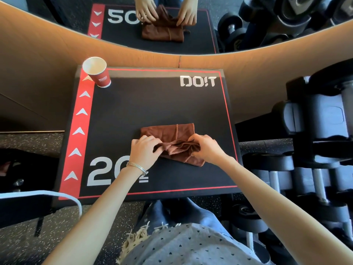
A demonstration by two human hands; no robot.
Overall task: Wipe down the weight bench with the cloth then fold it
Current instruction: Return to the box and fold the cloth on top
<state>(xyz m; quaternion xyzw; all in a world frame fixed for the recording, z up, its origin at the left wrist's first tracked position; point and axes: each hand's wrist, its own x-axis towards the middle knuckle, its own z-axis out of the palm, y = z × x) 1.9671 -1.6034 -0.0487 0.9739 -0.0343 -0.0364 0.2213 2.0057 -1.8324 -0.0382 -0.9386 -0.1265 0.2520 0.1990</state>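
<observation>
We find the black counter [152,104] carrying the brown cloth [168,131] just nearer than its centre, long axis running left to right. The cloth's far half lies flat; its near edge is bunched. The left hand [143,148] pinches that edge at the left end and the right hand [208,148] at the right end, fingers curled into the fabric, neither nearer than the other. In our judgement the fold must travel away from the body, over the flat half. A paper cup [98,73] stands well apart, at the far left corner.
</observation>
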